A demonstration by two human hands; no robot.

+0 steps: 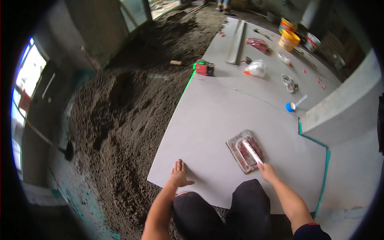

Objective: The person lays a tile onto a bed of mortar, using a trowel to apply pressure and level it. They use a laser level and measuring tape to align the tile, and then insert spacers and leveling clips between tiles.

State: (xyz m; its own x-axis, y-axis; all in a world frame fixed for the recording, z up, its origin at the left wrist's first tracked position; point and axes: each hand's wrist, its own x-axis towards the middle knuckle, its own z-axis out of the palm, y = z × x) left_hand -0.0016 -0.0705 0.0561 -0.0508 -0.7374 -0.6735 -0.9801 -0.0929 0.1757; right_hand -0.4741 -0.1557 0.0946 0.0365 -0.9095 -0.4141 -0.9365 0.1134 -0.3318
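My left hand [179, 176] lies flat near the front left edge of a large pale floor tile [208, 116], with its fingers stretched out. The fingers of my right hand [269, 173] are closed around the near end of a pale bar handle. That handle runs across a worn, rectangular hand float [245, 154], grey at the rim and reddish in the middle. The float's plate is on or just over the tile; which one I cannot tell. My knees are at the tile's near edge, between my two arms.
Rough dark mortar [120, 132] spreads along the tile's left side. A red laser level [204, 68] casts a green line along that edge. Farther off are a long metal straightedge [237, 42], plastic bags [256, 69], a blue-capped bottle [291, 107] and yellow buckets [289, 40]. A wall [348, 100] bounds the right.
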